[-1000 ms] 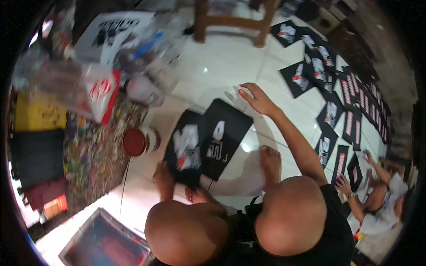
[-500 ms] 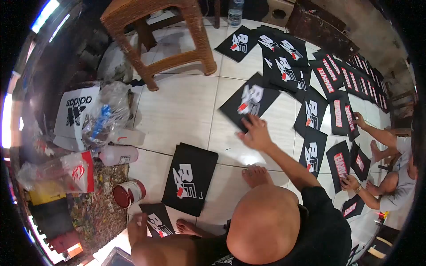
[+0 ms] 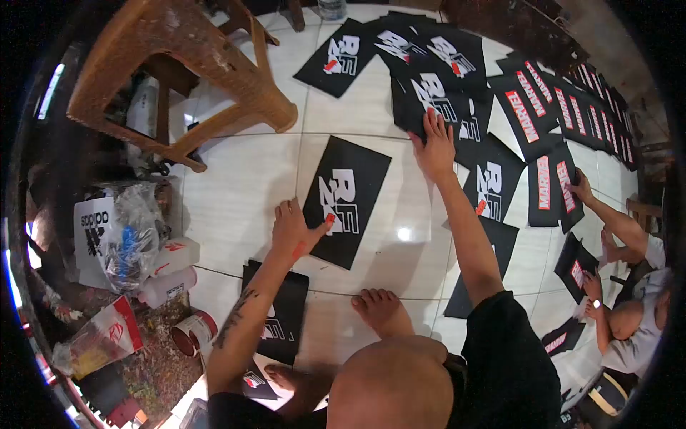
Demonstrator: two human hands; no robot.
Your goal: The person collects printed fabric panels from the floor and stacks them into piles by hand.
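A black printed sheet [image 3: 358,177] with white letters and a small red mark lies flat on the tiles. At its left edge, my left hand [image 3: 294,227] is open, the thumb stretched out over the print. My right hand [image 3: 434,146] reaches to another black sheet [image 3: 421,86] with the same print, in the overlapping group at the back. Its fingers are outstretched on that sheet's lower edge, the thumb apart. Below my left hand, a stack of similar sheets [image 3: 289,304] is partly covered by my forearm. More such sheets [image 3: 493,182] lie right of my right arm.
A wooden stool [image 3: 193,79] stands back left. Plastic bags [image 3: 132,236], a pink bottle [image 3: 168,286] and a red can [image 3: 194,332] line the left side. At right, another person's hands [image 3: 592,286] handle black sheets with red-and-white print [image 3: 525,118]. My bent knee [image 3: 393,386] is in front.
My right hand has left the nearer sheet and moved back to the overlapping group. My left hand has come up from the lower left to the nearer sheet. The view has shifted.
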